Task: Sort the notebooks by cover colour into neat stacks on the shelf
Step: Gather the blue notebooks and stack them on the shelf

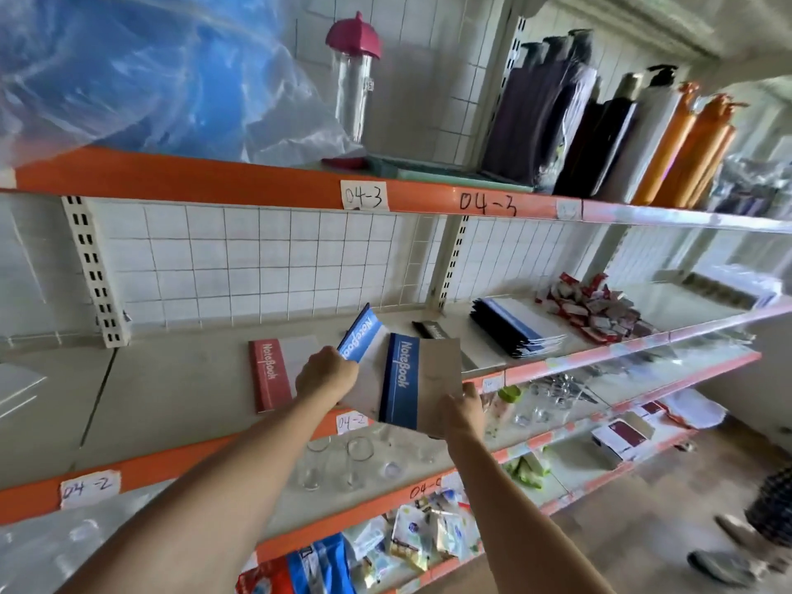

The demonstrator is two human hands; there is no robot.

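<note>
My left hand grips a light-blue notebook and holds it tilted above the shelf. My right hand grips a dark-blue notebook by its lower right corner, in front of the shelf edge. A red notebook lies flat on the shelf, just left of my left hand. A black notebook lies further back, partly hidden behind the held ones. To the right sits a stack of dark-blue notebooks.
A pile of small red-and-white packets lies right of the stack. The shelf above carries a bottle with a pink lid, dark and orange bottles and a blue plastic bag. Glasses stand on the shelf below. A person's feet are at the lower right.
</note>
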